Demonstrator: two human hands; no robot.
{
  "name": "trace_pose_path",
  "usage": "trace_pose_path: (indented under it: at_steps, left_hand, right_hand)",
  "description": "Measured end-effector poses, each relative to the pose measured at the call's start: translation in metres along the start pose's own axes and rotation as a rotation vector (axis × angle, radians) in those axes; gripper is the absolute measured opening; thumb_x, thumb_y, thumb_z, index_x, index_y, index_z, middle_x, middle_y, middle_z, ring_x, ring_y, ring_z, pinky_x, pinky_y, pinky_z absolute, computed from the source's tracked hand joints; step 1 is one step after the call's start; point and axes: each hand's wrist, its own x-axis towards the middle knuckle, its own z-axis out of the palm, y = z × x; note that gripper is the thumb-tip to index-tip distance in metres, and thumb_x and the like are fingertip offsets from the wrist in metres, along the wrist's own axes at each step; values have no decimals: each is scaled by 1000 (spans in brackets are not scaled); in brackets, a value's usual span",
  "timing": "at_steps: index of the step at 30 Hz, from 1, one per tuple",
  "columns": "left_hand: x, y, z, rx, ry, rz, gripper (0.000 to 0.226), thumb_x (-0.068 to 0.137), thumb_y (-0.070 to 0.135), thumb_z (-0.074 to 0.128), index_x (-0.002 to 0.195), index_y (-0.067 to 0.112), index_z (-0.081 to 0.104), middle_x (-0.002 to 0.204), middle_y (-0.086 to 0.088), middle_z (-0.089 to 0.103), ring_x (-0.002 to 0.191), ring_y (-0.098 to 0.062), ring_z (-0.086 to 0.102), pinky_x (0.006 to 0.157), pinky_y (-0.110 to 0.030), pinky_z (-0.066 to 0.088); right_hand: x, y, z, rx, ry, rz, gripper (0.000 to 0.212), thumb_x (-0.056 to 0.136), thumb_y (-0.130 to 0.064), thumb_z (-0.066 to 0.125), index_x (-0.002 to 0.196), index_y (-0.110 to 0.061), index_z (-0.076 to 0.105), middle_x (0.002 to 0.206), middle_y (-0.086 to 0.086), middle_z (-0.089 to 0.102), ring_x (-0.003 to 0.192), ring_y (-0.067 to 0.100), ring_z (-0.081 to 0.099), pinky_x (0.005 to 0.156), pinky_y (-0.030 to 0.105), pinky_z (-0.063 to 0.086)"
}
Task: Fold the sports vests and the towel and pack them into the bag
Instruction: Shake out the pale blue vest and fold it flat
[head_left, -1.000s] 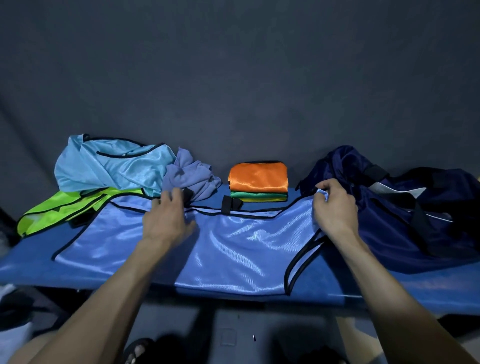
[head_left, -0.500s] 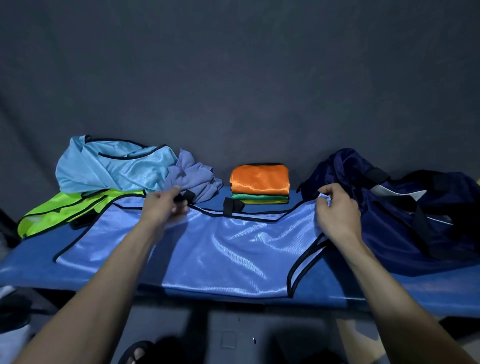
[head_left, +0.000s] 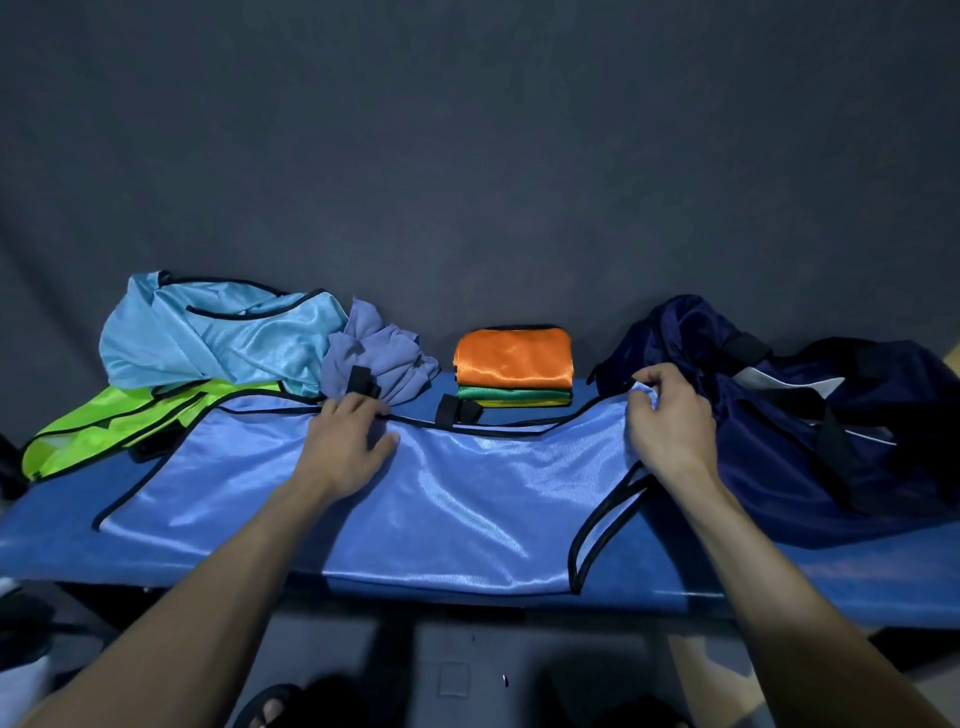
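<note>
Progress partial: folded stack (head_left: 513, 366) done, blue vest (head_left: 467, 493) flat on table (head_left: 779, 577), left hand (head_left: 345, 447) pressing it, right hand (head_left: 667, 423) pinching its corner; two vests, towel (head_left: 379, 358), bag (head_left: 805, 415) packing remain.

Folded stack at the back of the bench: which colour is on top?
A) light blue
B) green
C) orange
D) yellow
C: the orange vest lies on top of the folded stack, with green and then yellow layers showing beneath it.
</note>
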Motion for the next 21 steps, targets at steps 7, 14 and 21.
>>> trace_pose_path:
  at_steps: [7,14,21]
  left_hand:
    - [-12,47,6,-11,89,386,24,97,35,56,116,23,63,111,4,54,101,-17,48,84,-42,47]
    - [-30,74,35,98,-341,535,59,100,69,25,156,53,15,170,9,0,155,-20,-9,124,-53,-8]
    - [-41,128,52,-30,-319,656,58,100,68,35,151,41,40,161,7,29,149,-22,19,121,-48,17]
  right_hand:
    - [-1,2,-5,32,-3,22,21,99,-19,49,117,-19,59,81,-1,62,73,20,60,69,36,46]
    - [-3,2,-22,188,49,65,22,97,-15,49,112,-20,63,90,1,65,84,22,61,70,30,42]
    - [3,12,-56,180,97,96,21,94,-16,51,101,-19,71,84,-9,67,82,18,62,73,29,40]
